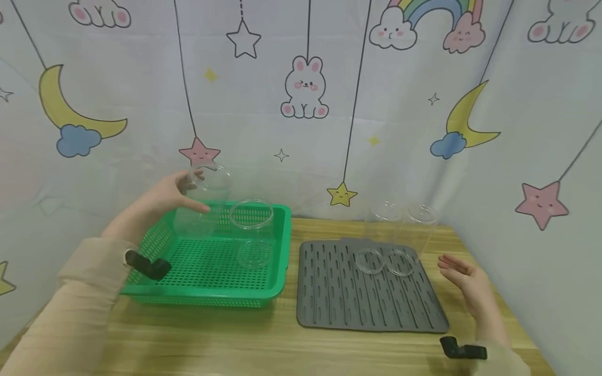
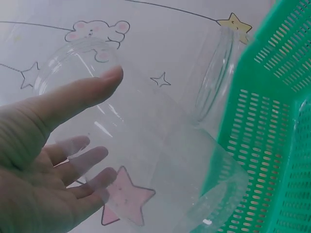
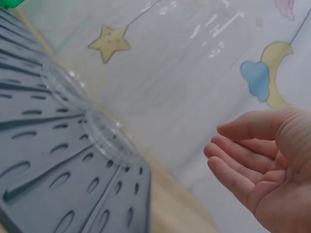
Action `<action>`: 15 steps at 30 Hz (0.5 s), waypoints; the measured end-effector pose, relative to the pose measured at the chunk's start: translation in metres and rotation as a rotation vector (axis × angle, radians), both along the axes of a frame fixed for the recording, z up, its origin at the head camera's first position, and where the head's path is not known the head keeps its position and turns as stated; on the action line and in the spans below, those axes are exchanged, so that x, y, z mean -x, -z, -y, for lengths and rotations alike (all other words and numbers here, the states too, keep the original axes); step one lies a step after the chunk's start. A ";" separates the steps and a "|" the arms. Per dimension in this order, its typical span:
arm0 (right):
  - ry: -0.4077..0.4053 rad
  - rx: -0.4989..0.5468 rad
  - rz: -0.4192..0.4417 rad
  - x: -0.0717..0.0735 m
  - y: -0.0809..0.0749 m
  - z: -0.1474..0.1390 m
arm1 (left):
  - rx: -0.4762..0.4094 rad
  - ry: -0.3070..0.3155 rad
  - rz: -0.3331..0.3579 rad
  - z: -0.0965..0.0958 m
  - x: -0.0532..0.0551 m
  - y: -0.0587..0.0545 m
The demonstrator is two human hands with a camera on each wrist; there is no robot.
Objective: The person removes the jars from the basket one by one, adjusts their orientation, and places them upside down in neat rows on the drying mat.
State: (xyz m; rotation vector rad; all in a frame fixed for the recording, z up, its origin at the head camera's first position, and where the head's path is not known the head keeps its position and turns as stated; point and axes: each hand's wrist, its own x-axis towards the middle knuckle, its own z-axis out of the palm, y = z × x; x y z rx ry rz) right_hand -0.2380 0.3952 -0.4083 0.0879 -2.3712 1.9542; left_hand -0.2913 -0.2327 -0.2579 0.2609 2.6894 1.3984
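Thumb and fingers of the left hand (image 1: pixel 174 193) close round a clear, colourless, cylindrical plastic cup (image 1: pixel 214 196), held tilted at the back left of a green rectangular perforated plastic basket (image 1: pixel 283 250); whether its base touches the basket is hard to tell. Inside the basket, towards its right side, a second clear round-rimmed cup (image 1: pixel 254 235) stands untouched. On the grey ribbed drying mat (image 1: pixel 338 292) to the right, a third transparent cup (image 1: pixel 378 235) and a fourth transparent cup (image 1: pixel 411 237) stand side by side near the back — which end is down I cannot tell. Judging by that split, the work looks about half done: two cups are on the mat, while two — the gripped one and its neighbour — are not. Just beside the mat's right edge, the right hand (image 1: pixel 463 279) holds nothing, its fingers loosely bent and its thumb apart from them
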 end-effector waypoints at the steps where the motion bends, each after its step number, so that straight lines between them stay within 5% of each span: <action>1: -0.002 0.001 -0.026 -0.001 -0.003 0.000 | 0.004 0.005 -0.010 -0.003 -0.002 -0.003; 15: 0.027 0.166 -0.272 -0.013 -0.047 0.024 | 0.154 0.073 -0.175 -0.053 -0.037 -0.041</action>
